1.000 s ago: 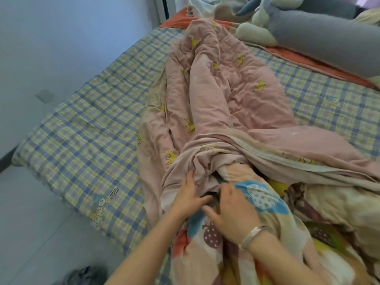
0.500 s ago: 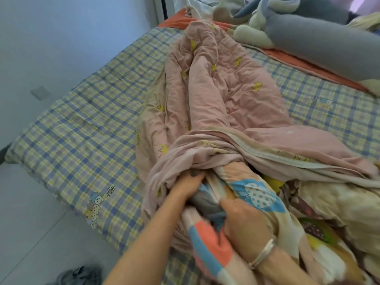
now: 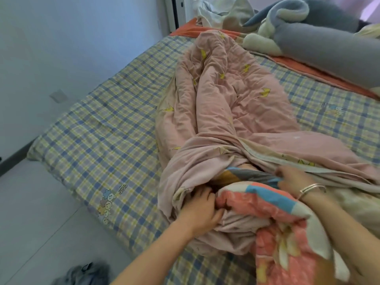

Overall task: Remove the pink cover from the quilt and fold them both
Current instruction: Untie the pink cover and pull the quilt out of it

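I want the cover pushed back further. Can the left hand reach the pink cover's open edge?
Likely yes: the left hand grips the pink cover at its bunched edge; the quilt lies beside, not over it.

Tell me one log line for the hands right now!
left hand: grips pink cover | right hand: grips quilt | quilt: partly out

1 pink cover [image 3: 236, 112], 1 quilt [image 3: 283, 233], 2 hands — L [image 3: 200, 210], R [image 3: 294, 179]; maybe 2 bracelets [image 3: 310, 187].

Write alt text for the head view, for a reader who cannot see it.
The left hand grips the open end of a pink cover and the right hand grips the colourful quilt sticking out of it, on a plaid bed.
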`<control>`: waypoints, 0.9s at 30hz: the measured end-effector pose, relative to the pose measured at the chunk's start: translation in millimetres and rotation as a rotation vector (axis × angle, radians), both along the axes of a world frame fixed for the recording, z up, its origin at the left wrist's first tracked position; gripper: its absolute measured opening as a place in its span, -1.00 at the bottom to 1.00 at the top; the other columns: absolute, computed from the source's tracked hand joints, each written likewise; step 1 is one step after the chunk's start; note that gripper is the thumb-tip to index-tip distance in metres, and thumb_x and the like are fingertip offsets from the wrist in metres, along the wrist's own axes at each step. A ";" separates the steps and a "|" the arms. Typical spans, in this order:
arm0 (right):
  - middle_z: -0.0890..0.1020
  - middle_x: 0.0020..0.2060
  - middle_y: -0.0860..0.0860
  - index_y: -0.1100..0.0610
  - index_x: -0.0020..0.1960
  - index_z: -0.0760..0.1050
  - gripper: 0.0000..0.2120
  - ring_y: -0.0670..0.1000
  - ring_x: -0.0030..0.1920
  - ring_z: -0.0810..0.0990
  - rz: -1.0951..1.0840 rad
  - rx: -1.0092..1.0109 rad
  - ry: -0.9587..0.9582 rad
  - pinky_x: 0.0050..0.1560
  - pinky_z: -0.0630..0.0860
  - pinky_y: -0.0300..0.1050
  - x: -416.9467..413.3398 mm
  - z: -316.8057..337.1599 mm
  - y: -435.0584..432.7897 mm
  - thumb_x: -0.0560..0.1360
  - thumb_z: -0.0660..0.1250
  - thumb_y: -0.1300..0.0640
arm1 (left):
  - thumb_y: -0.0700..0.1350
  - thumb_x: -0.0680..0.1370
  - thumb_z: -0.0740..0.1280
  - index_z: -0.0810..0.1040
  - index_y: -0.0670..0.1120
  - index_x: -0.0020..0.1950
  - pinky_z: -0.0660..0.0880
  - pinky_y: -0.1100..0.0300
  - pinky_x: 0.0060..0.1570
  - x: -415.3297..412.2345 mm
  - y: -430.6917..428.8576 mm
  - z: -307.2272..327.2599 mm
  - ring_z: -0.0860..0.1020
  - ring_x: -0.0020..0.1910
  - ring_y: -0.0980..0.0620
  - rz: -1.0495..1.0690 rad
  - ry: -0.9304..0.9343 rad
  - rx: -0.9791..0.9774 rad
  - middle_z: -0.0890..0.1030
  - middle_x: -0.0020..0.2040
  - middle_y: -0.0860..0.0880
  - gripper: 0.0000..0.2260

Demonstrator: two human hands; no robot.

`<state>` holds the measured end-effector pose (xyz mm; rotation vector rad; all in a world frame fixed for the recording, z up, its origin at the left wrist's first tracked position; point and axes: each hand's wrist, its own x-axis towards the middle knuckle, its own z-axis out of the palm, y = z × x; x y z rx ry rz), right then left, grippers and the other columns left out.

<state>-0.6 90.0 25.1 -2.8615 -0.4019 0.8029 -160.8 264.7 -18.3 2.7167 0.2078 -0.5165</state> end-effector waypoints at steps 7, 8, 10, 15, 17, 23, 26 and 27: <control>0.39 0.26 -0.01 0.04 0.29 0.27 -0.36 0.06 0.26 0.35 0.713 0.031 -0.080 0.36 0.15 0.04 -104.9 39.4 65.2 0.37 0.08 -0.35 | 0.07 0.55 0.20 0.27 -0.14 0.27 0.42 0.03 0.01 -1.8 -19.6 -1.0 0.50 0.15 -0.18 0.324 0.046 -0.112 0.44 0.24 -0.12 -0.60; 0.35 0.29 -0.01 0.05 0.33 0.24 -0.31 0.06 0.29 0.33 0.770 -0.080 -0.046 0.38 0.11 0.09 -106.5 37.2 60.3 0.35 0.17 -0.35 | 0.09 0.57 0.17 0.29 -0.15 0.25 0.41 0.02 0.02 -1.0 -19.6 0.2 0.49 0.16 -0.18 0.374 0.035 -0.092 0.42 0.24 -0.13 -0.62; 0.35 0.30 0.04 0.06 0.34 0.24 -0.45 0.07 0.30 0.35 0.742 -0.180 -0.137 0.31 0.24 0.04 -97.2 36.6 50.4 0.45 0.25 -0.17 | 0.20 0.57 0.09 0.44 -0.15 0.15 0.42 0.05 0.00 1.4 -23.3 7.5 0.52 0.12 -0.19 0.470 0.043 -0.065 0.53 0.16 -0.15 -0.55; 0.58 0.12 0.12 0.11 0.15 0.47 -0.77 0.15 0.16 0.51 0.203 0.077 -0.233 0.07 0.39 -0.09 -60.6 35.0 33.1 0.54 0.15 0.13 | 0.03 0.61 0.06 0.51 -0.20 -0.01 0.42 0.03 0.05 6.0 -53.3 15.9 0.51 0.06 -0.12 0.228 -0.233 -0.344 0.56 0.03 -0.18 -0.65; 0.61 0.00 0.18 0.20 0.04 0.53 -0.83 0.18 0.10 0.53 -0.071 0.290 -0.164 -0.01 0.35 -0.10 -49.8 34.2 26.0 0.50 0.22 0.22 | 0.12 0.51 0.05 0.43 -0.18 0.15 0.42 0.01 0.13 4.0 -60.2 13.9 0.46 0.12 -0.09 0.094 -0.242 -0.411 0.49 0.14 -0.14 -0.56; 0.60 -0.07 0.25 0.29 -0.04 0.53 -0.87 0.21 0.00 0.53 -0.244 0.494 -0.278 -0.08 0.31 -0.08 -38.5 55.3 26.5 0.44 0.26 0.30 | -0.06 0.57 0.19 0.29 -0.12 0.28 0.43 0.01 -0.11 10.3 -63.1 12.2 0.52 0.08 -0.19 0.211 -0.146 -0.194 0.46 0.19 -0.13 -0.69; 0.60 -0.08 0.31 0.32 -0.06 0.51 -0.89 0.29 -0.01 0.53 -0.181 0.447 -0.386 -0.06 0.34 -0.01 -34.0 66.3 20.7 0.44 0.26 0.31 | -0.16 0.54 0.18 0.44 -0.08 0.16 0.45 0.01 -0.02 10.2 -29.3 22.1 0.54 0.09 -0.17 0.127 -0.162 -0.100 0.57 0.10 -0.13 -0.78; 0.60 -0.07 0.32 0.33 -0.06 0.50 -0.89 0.30 0.00 0.53 -0.196 0.435 -0.405 -0.05 0.33 -0.01 -30.6 69.2 16.1 0.45 0.26 0.31 | -0.15 0.54 0.17 0.46 -0.05 0.17 0.45 0.03 -0.04 2.2 -9.6 23.0 0.54 0.09 -0.16 0.094 -0.151 -0.005 0.58 0.09 -0.12 -0.77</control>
